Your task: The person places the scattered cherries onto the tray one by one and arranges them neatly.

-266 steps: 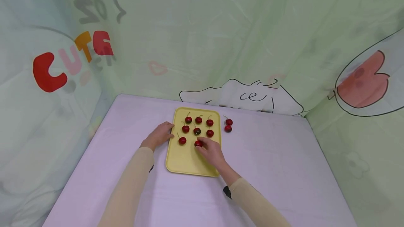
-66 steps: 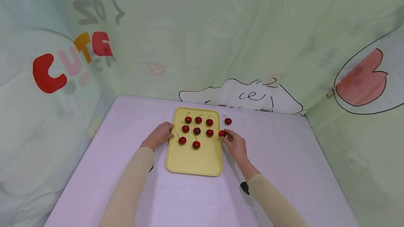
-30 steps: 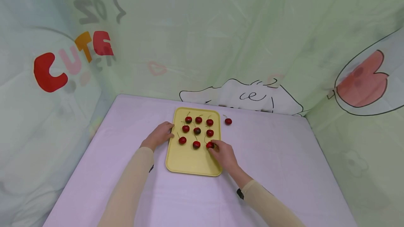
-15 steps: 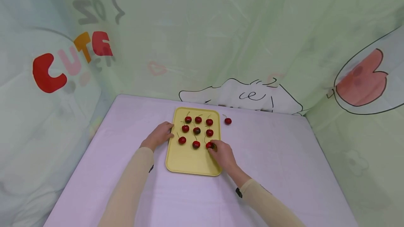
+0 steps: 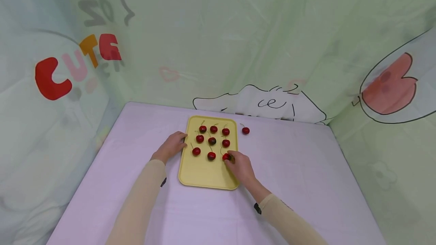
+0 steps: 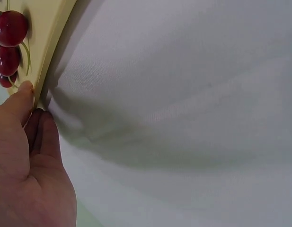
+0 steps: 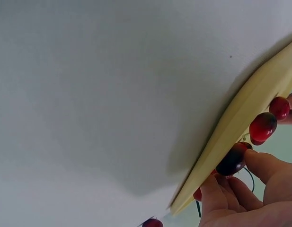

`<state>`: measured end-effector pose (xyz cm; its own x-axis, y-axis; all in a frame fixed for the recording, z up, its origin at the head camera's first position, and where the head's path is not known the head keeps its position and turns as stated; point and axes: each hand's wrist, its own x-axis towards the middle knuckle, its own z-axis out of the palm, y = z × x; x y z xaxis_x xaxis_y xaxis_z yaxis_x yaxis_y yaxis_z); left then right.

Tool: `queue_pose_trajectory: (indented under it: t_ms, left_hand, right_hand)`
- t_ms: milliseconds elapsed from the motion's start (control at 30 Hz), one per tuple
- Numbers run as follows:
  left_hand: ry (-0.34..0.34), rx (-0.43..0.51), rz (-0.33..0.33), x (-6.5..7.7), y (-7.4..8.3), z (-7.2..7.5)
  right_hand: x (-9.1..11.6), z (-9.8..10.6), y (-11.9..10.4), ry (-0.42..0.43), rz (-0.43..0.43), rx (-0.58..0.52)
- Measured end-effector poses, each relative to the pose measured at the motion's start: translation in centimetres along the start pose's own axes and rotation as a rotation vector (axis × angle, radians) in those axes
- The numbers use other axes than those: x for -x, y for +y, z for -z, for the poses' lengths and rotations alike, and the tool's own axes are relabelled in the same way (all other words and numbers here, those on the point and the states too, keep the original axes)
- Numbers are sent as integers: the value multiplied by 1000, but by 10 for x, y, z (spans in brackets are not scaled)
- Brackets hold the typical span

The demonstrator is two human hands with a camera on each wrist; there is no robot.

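Note:
In the head view, a yellow rectangular tray (image 5: 204, 175) bears red cherries with stems, set out in three rows. My left hand (image 5: 170, 146) pinches the tray's left rim; in the left wrist view its thumb (image 6: 23, 94) lies over the edge and the other fingers sit against the outer side. With thumb and fingertips, my right hand (image 5: 241, 166) holds a dark red cherry (image 7: 230, 161) low over the tray, at the right end of the front row. The fingers partly cover that cherry. Beside it in the same row lies another cherry (image 5: 211, 156).
A single cherry (image 5: 245, 130) lies on the pale lilac tablecloth (image 5: 289, 169), right of the tray's far corner. The front part of the tray bears no cherries. Printed cloth (image 5: 211, 41) hangs behind the table and along both sides.
Since the earliest frame, my right hand released the front row's middle cherry, picked up one from the table at right and brought it left into that row. For the last second it stays put.

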<state>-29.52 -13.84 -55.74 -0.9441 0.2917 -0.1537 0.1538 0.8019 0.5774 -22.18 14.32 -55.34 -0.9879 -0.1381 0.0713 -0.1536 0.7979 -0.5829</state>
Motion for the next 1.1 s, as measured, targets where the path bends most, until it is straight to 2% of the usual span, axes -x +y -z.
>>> queue_pose_trajectory:
  t_ms: [133, 267, 400, 633, 767, 833, 967, 1100]
  left_hand:
    - [57, 92, 0, 0, -4, -2]
    - [107, 145, -13, 0, -8, -6]
    - [148, 201, -38, -1, -4, -6]
    - [163, 259, -13, -2, -3, -7]
    - [173, 247, -29, -3, -3, -6]
    - [157, 247, -14, -3, -2, -6]
    - [116, 242, 28, -2, 0, -6]
    - [106, 226, 45, -2, 0, -7]
  right_hand:
    - [2, 3, -1, 14, -3, -33]
    - [3, 9, -2, 20, -5, -61]
    - [-1, 17, 0, 24, -28, -114]
    - [-22, 27, 18, 53, -141, -208]
    - [-36, 38, 25, 68, -183, -202]
    - [-44, 42, 30, 60, -203, -188]
    - [-61, 46, 41, 49, -213, -173]
    - [-77, 46, 53, 59, -197, -147]
